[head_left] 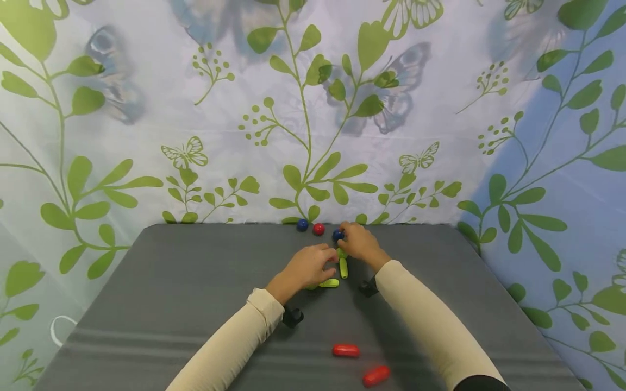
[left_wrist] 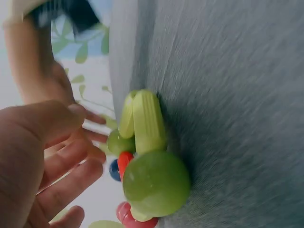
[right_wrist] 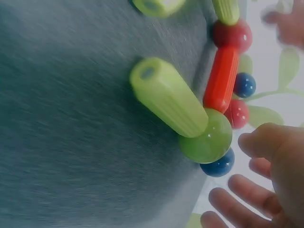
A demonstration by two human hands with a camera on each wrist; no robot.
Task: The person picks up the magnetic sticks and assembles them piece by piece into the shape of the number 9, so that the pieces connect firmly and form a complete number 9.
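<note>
No lettering, label, number or sign is readable.

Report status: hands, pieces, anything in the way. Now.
Left hand empty, fingers apart. Right hand empty, beside a green ball. Green rod against that ball. Blue ball close behind; no obstruction evident.

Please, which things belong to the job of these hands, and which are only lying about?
Likely the job:
green rods
green balls
red rod among them
red ball at its end

Likely just lying about:
two red rods in front
blue balls at the back
red ball between them
</note>
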